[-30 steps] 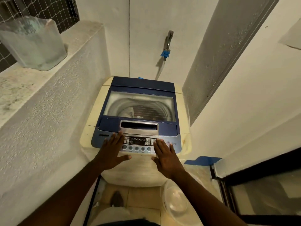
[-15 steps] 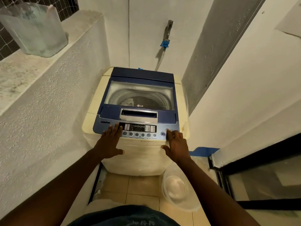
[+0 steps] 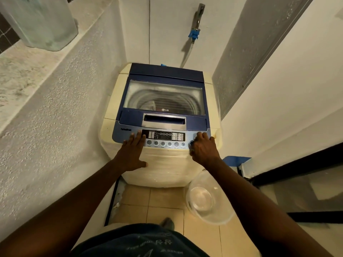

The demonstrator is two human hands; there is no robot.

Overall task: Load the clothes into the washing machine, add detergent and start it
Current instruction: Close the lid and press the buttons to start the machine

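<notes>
Head view: washing machine (image 3: 163, 115) at 12 o'clock, lid shut, control panel (image 3: 163, 138) running 9-to-3. Left hand (image 3: 132, 153) flat, fingers spread, resting on the panel's 9 o'clock end. Right hand (image 3: 204, 147) loosely curled at the 3 o'clock end, thumb at the round button (image 3: 191, 143); right is nearer.

Cream washing machine (image 3: 163, 164) with dark blue lid (image 3: 163, 115); clear basin (image 3: 209, 199); beige floor tiles (image 3: 165, 199).

View: one wide-angle head camera, worn by the person.
Facing: forward and steeply down onto the top-loading washing machine (image 3: 163, 115).
Nearness: close, within arm's reach.
Edges: side walls bend outward.
</notes>
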